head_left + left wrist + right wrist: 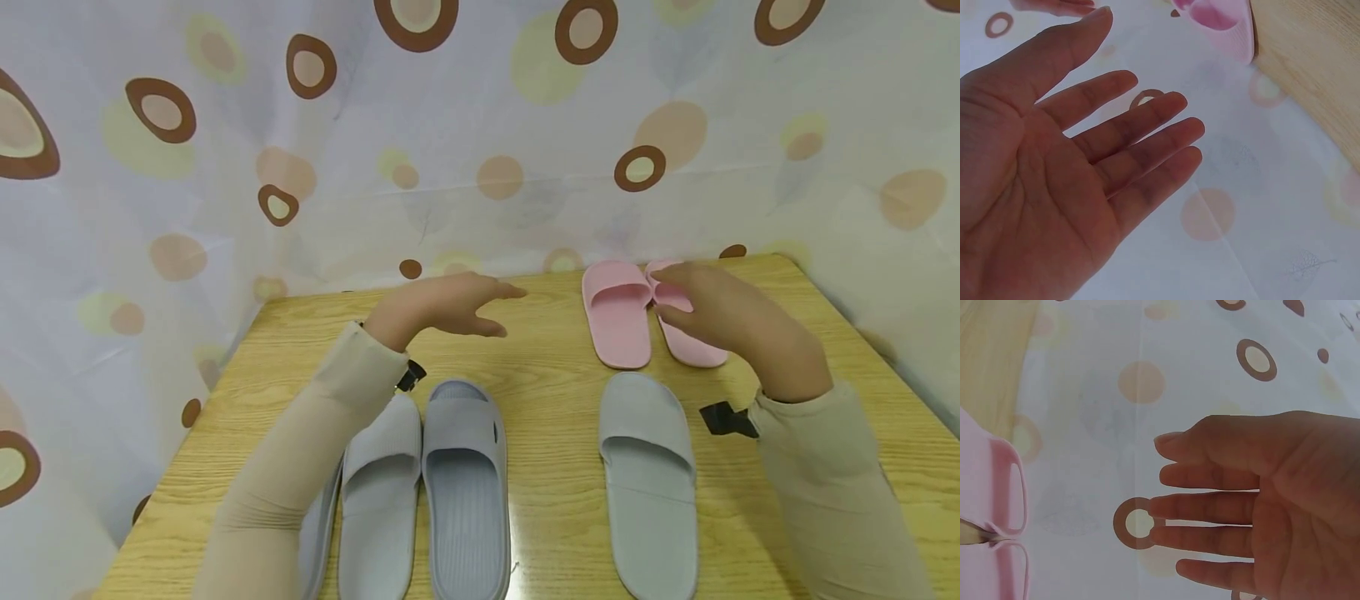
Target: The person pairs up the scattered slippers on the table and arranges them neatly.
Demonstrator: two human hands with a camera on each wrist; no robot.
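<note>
My left hand [448, 305] hangs over the middle of the wooden table with its fingers extended and the palm bare in the left wrist view. On the other side, my right hand [723, 312] is held in the air, fingers straight and holding nothing. It overlaps the right pink slipper [701, 348] in the head view; the left pink slipper [618, 325] lies beside that one. Below my left hand are a blue-grey slipper [467, 492] and a pale grey slipper [377, 500], side by side. A second pale grey slipper [651, 508] lies apart, nearer my right arm.
Another blue-grey slipper [318, 533] lies at the left, mostly hidden by my left sleeve [292, 467]. Bare wood of the table [555, 433] shows between the slippers. A white cloth [450, 225] with brown and peach circles rises behind the table and along its sides.
</note>
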